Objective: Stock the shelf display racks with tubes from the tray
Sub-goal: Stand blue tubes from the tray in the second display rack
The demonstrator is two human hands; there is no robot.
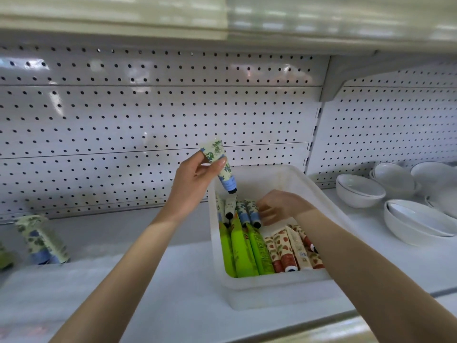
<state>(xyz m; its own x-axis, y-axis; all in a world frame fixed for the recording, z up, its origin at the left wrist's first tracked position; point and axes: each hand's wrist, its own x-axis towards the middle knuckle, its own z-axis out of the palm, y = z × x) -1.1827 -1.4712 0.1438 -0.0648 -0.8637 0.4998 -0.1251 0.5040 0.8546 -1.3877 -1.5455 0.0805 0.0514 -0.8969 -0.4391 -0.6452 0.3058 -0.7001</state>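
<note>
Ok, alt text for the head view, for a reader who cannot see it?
A person's left hand holds a cream, blue-flowered tube, dark cap down, above a white plastic tray of green, red-patterned and blue-flowered tubes on a white shelf; the right hand reaches among the tray's blue-flowered tubes. White bowls stand to the right.

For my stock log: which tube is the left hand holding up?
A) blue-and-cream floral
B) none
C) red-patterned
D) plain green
A: the left hand pinches a blue-and-cream floral tube, cap down, above the tray.
</note>
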